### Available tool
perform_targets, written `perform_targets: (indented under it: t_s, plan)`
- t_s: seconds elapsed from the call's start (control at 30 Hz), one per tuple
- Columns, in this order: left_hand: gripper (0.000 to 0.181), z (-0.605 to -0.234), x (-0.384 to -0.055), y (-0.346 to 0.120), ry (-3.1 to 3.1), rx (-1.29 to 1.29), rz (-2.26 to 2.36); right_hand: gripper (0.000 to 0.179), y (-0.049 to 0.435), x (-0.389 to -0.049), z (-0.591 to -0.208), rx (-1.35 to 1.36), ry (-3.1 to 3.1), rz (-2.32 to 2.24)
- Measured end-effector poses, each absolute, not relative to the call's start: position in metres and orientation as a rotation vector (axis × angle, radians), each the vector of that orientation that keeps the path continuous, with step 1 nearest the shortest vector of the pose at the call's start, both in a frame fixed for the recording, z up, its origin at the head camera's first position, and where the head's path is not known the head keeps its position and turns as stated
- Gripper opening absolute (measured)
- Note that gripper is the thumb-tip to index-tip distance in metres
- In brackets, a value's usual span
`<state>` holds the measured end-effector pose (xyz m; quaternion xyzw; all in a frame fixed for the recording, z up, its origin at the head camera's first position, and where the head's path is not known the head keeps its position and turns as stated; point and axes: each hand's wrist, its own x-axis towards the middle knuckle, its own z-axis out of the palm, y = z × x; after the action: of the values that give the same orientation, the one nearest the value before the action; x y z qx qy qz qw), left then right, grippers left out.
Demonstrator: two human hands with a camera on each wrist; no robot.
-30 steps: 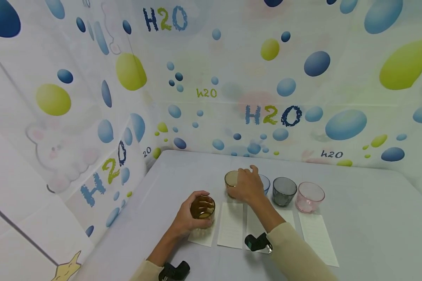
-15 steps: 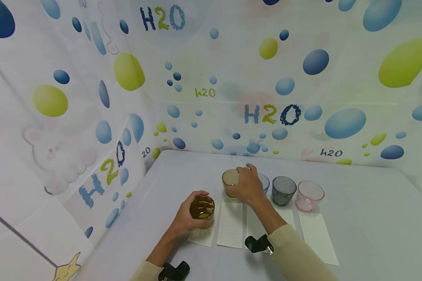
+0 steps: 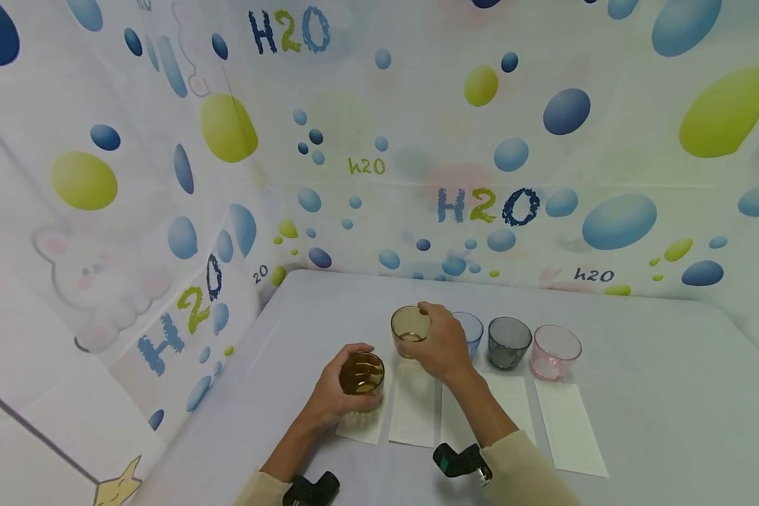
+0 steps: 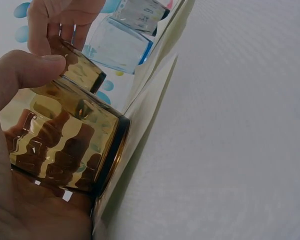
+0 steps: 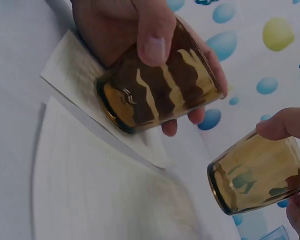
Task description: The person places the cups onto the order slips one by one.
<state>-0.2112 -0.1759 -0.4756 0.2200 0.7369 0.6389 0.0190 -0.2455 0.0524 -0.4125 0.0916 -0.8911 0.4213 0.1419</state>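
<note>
My left hand (image 3: 334, 388) grips a dark amber glass (image 3: 362, 376) by its side, thumb on the near wall. In the left wrist view this amber glass (image 4: 65, 137) has a wavy wall, and its base is right at the paper strip. Farther back, my right hand (image 3: 444, 346) holds a paler yellow-amber glass (image 3: 408, 325) between thumb and fingers. The right wrist view shows that yellow-amber glass (image 5: 257, 172) tilted in the frame, its base pointing toward the lower left. A blue glass (image 3: 469, 333) is partly hidden behind my right hand.
Right of the blue glass stand a grey glass (image 3: 509, 344) and a pink glass (image 3: 555, 353). Several paper strips lie in a row before the glasses, among them one strip (image 3: 412, 416) in the middle and another (image 3: 571, 430) at right. A patterned curtain (image 3: 411, 161) rises behind the table.
My right hand has moved left with the yellow-amber glass, widening the space to the blue glass and showing more of it. The left hand and dark amber glass stay nearly in place.
</note>
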Motion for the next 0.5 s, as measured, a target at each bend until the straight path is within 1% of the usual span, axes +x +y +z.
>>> perform_targets:
  t_s: [0.2,0.5]
  plan:
    - [0.084,-0.477,-0.211,-0.177,2.31,0.68,1.956,0.075,0.052,-0.229,-0.422,0.292,-2.436,1.406]
    - [0.085,-0.478,-0.212,-0.177,2.292,0.728,1.976,0.074,0.054,-0.215,-0.431,0.341,-2.352,1.541]
